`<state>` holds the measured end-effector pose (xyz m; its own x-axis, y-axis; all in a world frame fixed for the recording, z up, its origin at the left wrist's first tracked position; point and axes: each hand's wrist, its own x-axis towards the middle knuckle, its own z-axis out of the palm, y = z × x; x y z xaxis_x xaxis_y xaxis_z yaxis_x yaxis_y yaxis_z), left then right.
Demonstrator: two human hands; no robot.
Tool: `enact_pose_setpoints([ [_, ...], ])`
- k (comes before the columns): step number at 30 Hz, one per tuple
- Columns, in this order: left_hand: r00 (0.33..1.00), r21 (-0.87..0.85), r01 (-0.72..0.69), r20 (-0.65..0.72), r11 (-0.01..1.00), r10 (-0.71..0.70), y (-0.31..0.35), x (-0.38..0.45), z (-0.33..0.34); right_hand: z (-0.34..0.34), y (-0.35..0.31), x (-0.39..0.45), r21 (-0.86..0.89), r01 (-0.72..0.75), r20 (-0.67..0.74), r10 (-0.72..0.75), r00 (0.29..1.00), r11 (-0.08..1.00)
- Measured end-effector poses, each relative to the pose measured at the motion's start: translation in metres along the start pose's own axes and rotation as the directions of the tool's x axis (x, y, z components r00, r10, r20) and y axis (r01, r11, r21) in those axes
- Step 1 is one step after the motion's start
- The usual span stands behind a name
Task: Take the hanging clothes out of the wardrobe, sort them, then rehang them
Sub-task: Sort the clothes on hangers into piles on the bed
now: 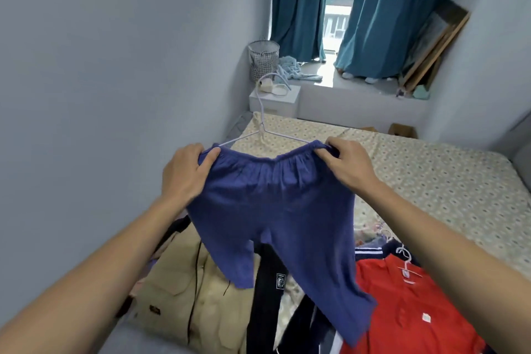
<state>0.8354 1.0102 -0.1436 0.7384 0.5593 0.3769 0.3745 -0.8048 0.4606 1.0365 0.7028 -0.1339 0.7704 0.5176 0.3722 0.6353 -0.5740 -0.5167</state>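
Fingers [211, 156] of both hands curled on blue shorts' [275, 210] waistband — white hanger [260, 126] behind.

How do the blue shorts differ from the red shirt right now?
The blue shorts are held up in the air by the left hand and right hand at the waistband; the red shirt lies flat on the bed. The shorts are plain; the shirt shows small white tags. Both sit on pale wire hangers.

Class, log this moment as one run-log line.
left hand: grips shorts waistband | right hand: grips waistband | hanger: in waistband | below: clothes on bed
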Motion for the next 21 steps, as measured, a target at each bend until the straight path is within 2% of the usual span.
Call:
enact_pose_setpoints([
  [5,0.999,0.034,0.038,0.010,0.999,-0.038,-0.049,-0.015,-0.024,0.036,-0.045,-0.019,0.009,0.013,0.028,-0.013,1.000,1.000],
  [10,0.999,0.016,-0.032,0.036,0.999,0.031,-0.107,-0.033,-0.043,0.065,-0.094,-0.048,0.006,-0.006,-0.002,0.006,1.000,1.000],
  [15,0.990,-0.045,-0.094,0.104,0.995,0.098,-0.186,-0.070,-0.082,0.120,-0.165,-0.122,0.034,-0.175,-0.089,0.178,0.980,0.984],
  [21,0.955,-0.018,-0.130,0.265,0.991,0.130,-0.290,-0.147,-0.138,0.189,-0.249,-0.233,0.057,-0.287,-0.015,0.289,0.957,0.956],
])
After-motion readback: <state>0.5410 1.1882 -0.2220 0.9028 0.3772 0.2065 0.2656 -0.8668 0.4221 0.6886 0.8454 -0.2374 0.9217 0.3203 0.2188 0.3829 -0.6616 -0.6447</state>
